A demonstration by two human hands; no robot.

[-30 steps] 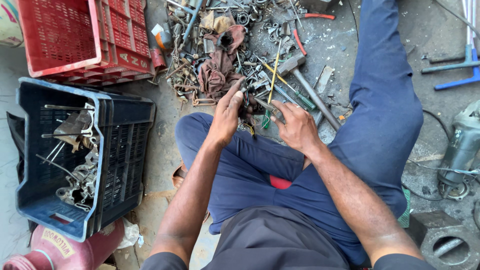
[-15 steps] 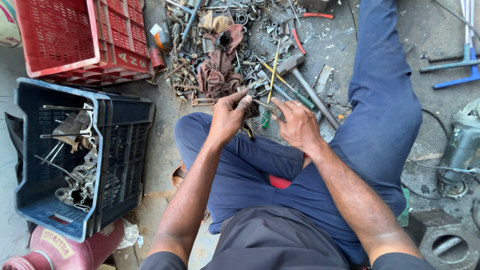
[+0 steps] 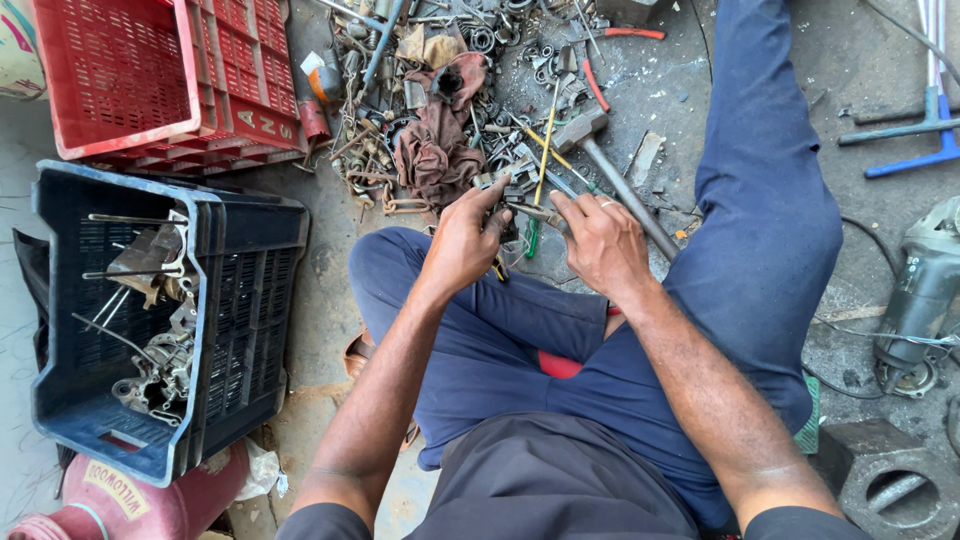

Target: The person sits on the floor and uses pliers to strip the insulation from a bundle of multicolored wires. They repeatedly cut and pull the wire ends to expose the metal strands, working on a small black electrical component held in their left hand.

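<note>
A stained concrete floor [image 3: 330, 300] filled my view, strewn with scrap metal. At upper left stood a red plastic crate [image 3: 130, 75] with white lettering along its side rim, and below it a dark blue crate [image 3: 250, 290] holding rods and metal fittings. A red cylinder [image 3: 140, 495] with a pale oval label lay at the bottom left. I watched the left hand [image 3: 462, 245] and right hand [image 3: 600, 240] meet over the folded knee, both pinching a small metal part [image 3: 528, 208] between fingertips (too small for me to name). Just beyond lay a hammer [image 3: 610, 170], a brown rag [image 3: 435, 140] and a green-handled screwdriver [image 3: 535, 235]. An angle grinder [image 3: 925, 290] sat at right.
</note>
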